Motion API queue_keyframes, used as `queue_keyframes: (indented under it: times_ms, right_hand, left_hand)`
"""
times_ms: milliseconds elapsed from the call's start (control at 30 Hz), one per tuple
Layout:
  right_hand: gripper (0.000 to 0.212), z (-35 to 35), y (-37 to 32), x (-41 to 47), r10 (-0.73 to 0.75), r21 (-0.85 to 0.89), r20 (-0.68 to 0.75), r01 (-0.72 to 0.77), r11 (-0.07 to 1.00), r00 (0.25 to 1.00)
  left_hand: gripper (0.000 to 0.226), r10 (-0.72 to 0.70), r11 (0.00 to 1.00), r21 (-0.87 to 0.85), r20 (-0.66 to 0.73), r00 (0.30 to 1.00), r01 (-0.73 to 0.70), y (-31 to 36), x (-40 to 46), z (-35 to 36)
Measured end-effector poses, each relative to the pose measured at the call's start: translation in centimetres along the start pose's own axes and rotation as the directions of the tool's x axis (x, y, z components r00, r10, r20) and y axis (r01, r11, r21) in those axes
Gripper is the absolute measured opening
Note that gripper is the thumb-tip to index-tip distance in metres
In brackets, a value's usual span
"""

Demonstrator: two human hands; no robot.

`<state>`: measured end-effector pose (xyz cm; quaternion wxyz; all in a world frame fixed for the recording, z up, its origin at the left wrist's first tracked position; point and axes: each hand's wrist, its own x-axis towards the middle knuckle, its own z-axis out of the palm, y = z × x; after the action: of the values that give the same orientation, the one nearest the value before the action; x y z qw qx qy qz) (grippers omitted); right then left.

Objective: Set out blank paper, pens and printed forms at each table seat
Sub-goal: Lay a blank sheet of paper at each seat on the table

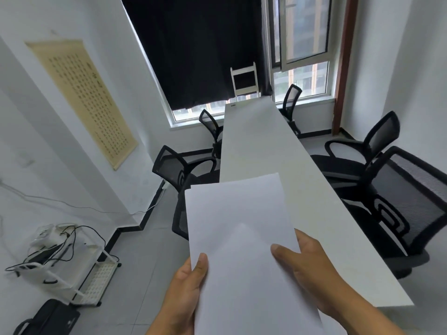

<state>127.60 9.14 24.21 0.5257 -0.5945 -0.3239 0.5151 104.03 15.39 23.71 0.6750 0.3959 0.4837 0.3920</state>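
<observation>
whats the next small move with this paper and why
Probably peel one sheet off the blank paper, gripped by the left hand and right hand, and lay it on the table by the nearest chair; no seat shows paper yet.

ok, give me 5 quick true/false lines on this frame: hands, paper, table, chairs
1. Both hands hold the blank paper: left hand at its left edge, right hand at its right. True.
2. Paper is already laid out at the seats along the table. False: no sheets lie at any seat; only a small item sits at the far end.
3. The chairs are black mesh office chairs. True.
4. A pen is in the right hand. False: it holds only the paper.
5. The cart on the floor stands right of the table. False: it stands left, by the wall.
</observation>
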Motion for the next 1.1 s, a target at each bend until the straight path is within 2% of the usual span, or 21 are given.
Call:
queue_keyframes:
  times_ms: [167,333,600,733,867,1100]
  right_hand:
    - [0.023,2.5,-2.2,-2.8,-0.081,0.028,0.002,0.081,0.996,0.997]
    - [0.024,6.3,-4.8,-5.7,-0.164,0.042,-0.032,0.165,0.985,0.986]
    - [0.022,15.0,-8.7,-8.5,-0.256,0.105,-0.092,0.265,0.959,0.962]
    - [0.021,21.2,-9.1,-8.7,-0.290,0.117,-0.160,0.310,0.944,0.944]
    - [0.020,27.1,-9.1,-8.3,-0.321,0.111,-0.207,0.349,0.931,0.924]
    - [0.022,35.0,-10.0,-6.4,-0.346,0.111,-0.173,0.367,0.924,0.922]
  left_hand:
    - [0.029,0.066,0.992,0.114,-0.041,0.997,-0.061,3.1,-2.8,-1.9]
    - [0.025,0.152,0.970,0.188,0.029,0.988,-0.155,7.2,-5.5,-4.8]
    - [0.030,0.154,0.988,-0.014,0.147,0.977,-0.154,13.4,-6.3,-11.4]
    - [0.049,0.111,0.993,-0.069,0.218,0.970,-0.099,16.6,-5.8,-16.8]
    - [0.044,0.095,0.995,-0.062,0.283,0.954,-0.081,19.6,-5.3,-22.2]
    - [0.038,0.107,0.993,-0.075,0.285,0.953,-0.089,23.3,-4.4,-29.7]
